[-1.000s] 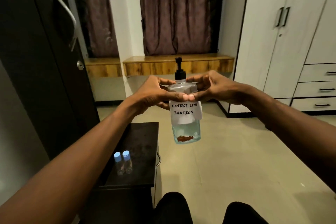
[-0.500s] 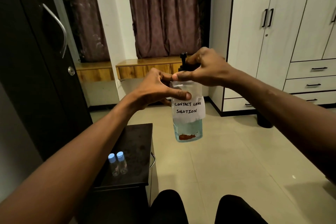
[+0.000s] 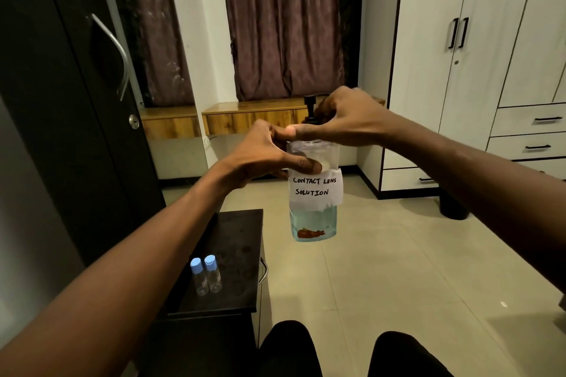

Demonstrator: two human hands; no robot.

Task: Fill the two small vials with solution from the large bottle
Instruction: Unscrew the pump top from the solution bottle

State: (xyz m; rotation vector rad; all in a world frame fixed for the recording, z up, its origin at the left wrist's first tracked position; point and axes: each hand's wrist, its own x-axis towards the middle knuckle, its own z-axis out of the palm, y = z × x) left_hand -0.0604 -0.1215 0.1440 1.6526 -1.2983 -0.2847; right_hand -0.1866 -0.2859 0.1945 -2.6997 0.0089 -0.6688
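Out in front of the person's chest, held in the air and well apart from the counter (image 3: 242,223), the large bottle (image 3: 314,220) stands upright, its paper label reading "contact lens solution" and only its lowest part filled with bluish liquid. The left grip (image 3: 260,156) wraps the bottle's shoulder, thumb pressed across the front just above the label, while the right grip (image 3: 346,119) is curled over the neck, pinching the collar below the black pump head (image 3: 311,101). The step looks to be unscrewing the pump top. To do it well, the left side should clamp the body without turning, the right should twist the collar alone, and the bottle should stay vertical so that the dip tube can come straight up without flicking solution. Both small vials (image 3: 205,275) stand side by side, just touching or nearly so, blue caps on, toward the front edge of the counter and close beside the left forearm; a careless sweep of that arm could knock them off. Dark surface shows beyond them for setting the bottle down. Open floor (image 3: 398,285) lies to the right, with the white wardrobe (image 3: 444,70) well away, so the right elbow has room.
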